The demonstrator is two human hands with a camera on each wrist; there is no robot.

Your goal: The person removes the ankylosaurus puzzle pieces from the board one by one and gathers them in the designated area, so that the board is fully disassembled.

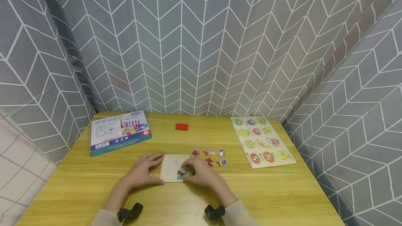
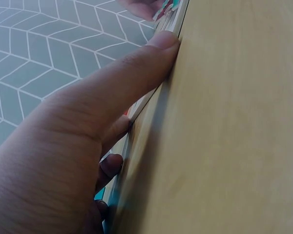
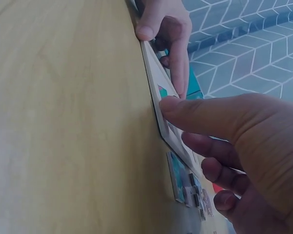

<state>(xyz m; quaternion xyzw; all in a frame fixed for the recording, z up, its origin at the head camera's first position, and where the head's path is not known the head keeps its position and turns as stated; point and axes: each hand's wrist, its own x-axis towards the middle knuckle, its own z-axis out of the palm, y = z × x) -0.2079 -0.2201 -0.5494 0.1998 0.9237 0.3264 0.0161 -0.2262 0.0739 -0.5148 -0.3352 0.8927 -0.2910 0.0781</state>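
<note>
A square wooden puzzle tray (image 1: 169,166) lies flat on the table between the two hands. My left hand (image 1: 142,172) holds its left side, thumb at the near corner and index finger at the far one. Over the right part of the tray, my right hand (image 1: 201,172) pinches a teal and dark red puzzle piece (image 1: 181,174) between thumb and fingers. That hand partly hides the piece, so whether it is one piece or joined ones I cannot tell. Several loose jigsaw pieces (image 1: 209,162) lie just beyond and right of the right hand.
At the back left lies a flat blue and white box (image 1: 119,132). A small red block (image 1: 181,127) sits at the back middle. To the right is a wooden fruit board (image 1: 263,142). A patterned grey curtain (image 1: 194,44) hangs behind the table (image 1: 276,198).
</note>
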